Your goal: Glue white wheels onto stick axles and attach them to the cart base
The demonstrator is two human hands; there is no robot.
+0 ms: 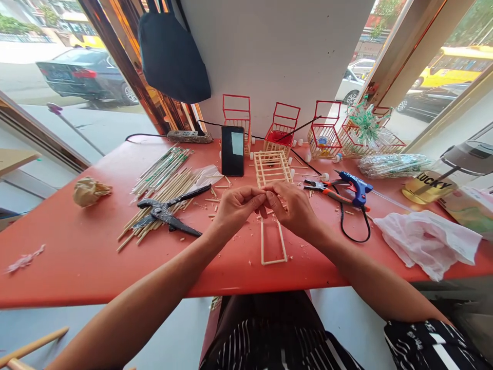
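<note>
Left hand [239, 205] and right hand [289, 205] meet, fingertips pinched; what's between them, can't tell! Frame [271, 165] at twelve o'clock, loop [262, 241] at six; cutter [158, 210] at nine, glue gun [359, 190] at three, seemingly parked for easy reach.

My remote feed: bright daylight, entering from both sides of the smartphone [232, 164]. Street pavement [19, 54], far left of smartphone: overexposed. Red tabletop [111, 167], left of smartphone: pale sheen. Copper-toned window frame [125, 56], upper left of smartphone: slanting, wide-angle stretch. Shadows: soft.
</note>
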